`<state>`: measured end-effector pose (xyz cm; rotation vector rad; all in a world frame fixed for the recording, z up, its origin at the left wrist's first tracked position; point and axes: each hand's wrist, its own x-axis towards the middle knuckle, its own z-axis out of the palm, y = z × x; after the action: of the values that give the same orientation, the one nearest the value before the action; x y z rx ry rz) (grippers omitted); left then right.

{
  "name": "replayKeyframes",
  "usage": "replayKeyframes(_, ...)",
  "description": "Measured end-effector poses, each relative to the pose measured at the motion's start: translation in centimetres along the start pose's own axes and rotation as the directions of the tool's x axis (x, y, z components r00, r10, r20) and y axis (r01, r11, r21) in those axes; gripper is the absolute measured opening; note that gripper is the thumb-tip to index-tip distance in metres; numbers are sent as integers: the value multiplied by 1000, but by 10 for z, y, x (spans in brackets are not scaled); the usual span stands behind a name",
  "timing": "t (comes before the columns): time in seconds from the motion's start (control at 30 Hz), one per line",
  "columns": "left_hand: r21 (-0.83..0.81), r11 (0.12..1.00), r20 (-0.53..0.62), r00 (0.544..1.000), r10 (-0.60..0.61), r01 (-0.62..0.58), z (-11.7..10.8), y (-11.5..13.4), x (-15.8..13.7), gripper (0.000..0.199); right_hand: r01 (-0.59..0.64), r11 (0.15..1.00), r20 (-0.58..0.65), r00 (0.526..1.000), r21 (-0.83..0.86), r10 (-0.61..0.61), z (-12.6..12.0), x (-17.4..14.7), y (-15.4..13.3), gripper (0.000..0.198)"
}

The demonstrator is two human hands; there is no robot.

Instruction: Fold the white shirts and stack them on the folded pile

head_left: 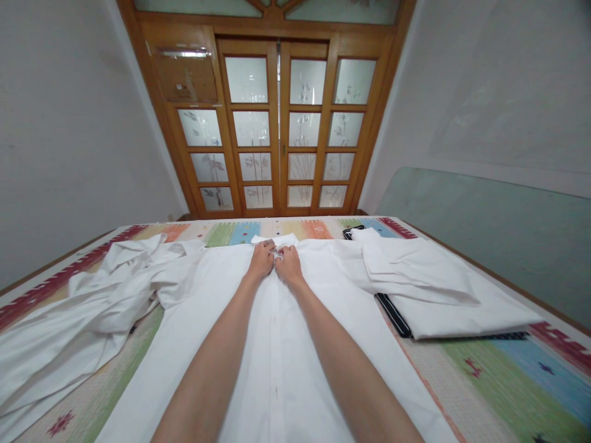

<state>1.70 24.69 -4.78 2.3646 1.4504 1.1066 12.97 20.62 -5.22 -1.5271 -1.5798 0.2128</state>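
A white button-up shirt point(323, 307) lies spread out front side up, its collar point(289, 239) at the far end and its button strip running toward me. My left hand point(263, 258) is closed in a pinch on the shirt just below the collar. Right beside it, my right hand point(289, 263) pinches the cloth at the same spot, the fingers of both hands nearly meeting. Whether a button is between the fingertips is too small to see. One sleeve stretches out to the right and crosses a folded stack there.
The shirt rests on a multicoloured patterned cover point(484, 369). Crumpled white cloth point(101, 295) lies at the left. At the right is a folded white garment point(462, 317) with dark striped fabric point(393, 315) under it. Wooden glass-paned doors point(277, 123) stand beyond the far edge, walls on both sides.
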Motion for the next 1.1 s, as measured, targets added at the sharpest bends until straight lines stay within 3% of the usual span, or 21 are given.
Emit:
replayKeyframes(0.13,9,999,21,999,42,-42,-1,0,-1,44,5,1000,-38,999,4,-5,1,0,1,24)
replayKeyframes(0.33,82,996,50,998,31,-35,0,0,0,33,4,1000,-19,1000,-23,-4,-1,-1,-1,22)
replayKeyframes(0.83,126,991,41,998,-58,52,-9,12,-2,26,17,1000,-25,1000,5,-17,1,2,2,20)
replayKeyframes(1.1,156,985,16,996,-83,79,-11,17,-4,23,26,998,-13,1000,-66,-27,1,1,2,18)
